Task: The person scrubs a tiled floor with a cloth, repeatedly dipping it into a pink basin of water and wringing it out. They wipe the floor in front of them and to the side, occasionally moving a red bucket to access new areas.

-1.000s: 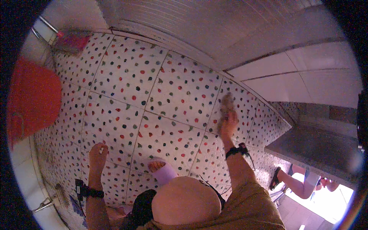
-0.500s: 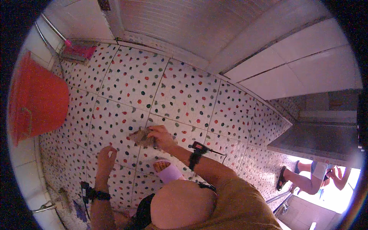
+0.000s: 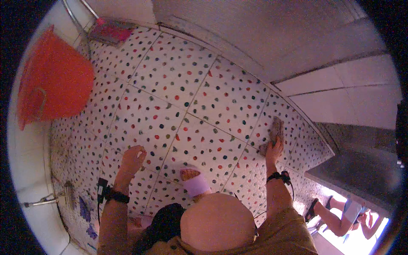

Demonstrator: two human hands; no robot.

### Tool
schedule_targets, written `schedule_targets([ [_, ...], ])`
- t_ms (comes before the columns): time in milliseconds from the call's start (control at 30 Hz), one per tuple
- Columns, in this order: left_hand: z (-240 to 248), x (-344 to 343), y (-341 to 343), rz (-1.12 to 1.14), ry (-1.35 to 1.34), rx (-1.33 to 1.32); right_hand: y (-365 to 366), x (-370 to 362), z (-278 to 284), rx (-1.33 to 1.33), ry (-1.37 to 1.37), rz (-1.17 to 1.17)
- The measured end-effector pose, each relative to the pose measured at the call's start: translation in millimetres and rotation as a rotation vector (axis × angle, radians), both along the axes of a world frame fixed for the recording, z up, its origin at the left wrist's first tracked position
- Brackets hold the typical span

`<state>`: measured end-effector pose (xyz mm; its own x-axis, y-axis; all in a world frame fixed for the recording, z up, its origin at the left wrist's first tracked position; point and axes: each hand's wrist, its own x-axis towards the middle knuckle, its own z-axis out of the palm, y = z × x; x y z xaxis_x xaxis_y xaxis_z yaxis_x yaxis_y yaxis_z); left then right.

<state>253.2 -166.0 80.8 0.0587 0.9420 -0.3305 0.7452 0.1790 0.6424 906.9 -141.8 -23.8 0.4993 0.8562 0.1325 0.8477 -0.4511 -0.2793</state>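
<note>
My right hand (image 3: 275, 149) is out to the right, pressing a crumpled grey-brown rag (image 3: 277, 127) against the speckled tile floor (image 3: 204, 131). The rag spreads out past the fingertips and beside the hand. My left hand (image 3: 133, 158) hovers over the floor on the left side, its fingers curled in and nothing visible in them. A dark strap with a small device sits on each wrist. Between my arms a foot in a lilac slipper (image 3: 196, 185) rests on the tiles.
A red tub (image 3: 63, 80) stands by the left wall, with a pink dustpan (image 3: 111, 32) behind it. A metal tap (image 3: 40, 202) juts from the lower left wall. A dark ledge (image 3: 352, 170) sticks out at right, near another person's legs (image 3: 335, 216).
My right hand has swept the rag from mid-floor far to the right. The view has shifted somewhat; my left hand stays curled on the left side.
</note>
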Motion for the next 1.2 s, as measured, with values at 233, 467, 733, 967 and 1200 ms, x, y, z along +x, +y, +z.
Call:
schedule_targets([
  [233,19.3,11.5,11.0,-0.059,0.013,0.012,22.7,-120.3,-16.8,0.236,-0.061,0.458],
  [467,101.4,4.4,46.9,0.026,-0.1,-0.197,47.5,-366.4,16.2,0.102,0.225,1.089],
  [733,255.3,-7.7,46.8,0.173,-0.075,-0.257,71.8,-435.9,26.3,-0.017,0.955,1.382],
  [967,258.5,7.7,44.4,0.227,-0.442,-0.262,143.6,-248.5,43.7,0.129,0.928,0.724],
  [1200,179.3,1.2,57.7,0.263,-0.442,-0.351,250.7,-157.9,18.3,0.19,0.084,0.597],
])
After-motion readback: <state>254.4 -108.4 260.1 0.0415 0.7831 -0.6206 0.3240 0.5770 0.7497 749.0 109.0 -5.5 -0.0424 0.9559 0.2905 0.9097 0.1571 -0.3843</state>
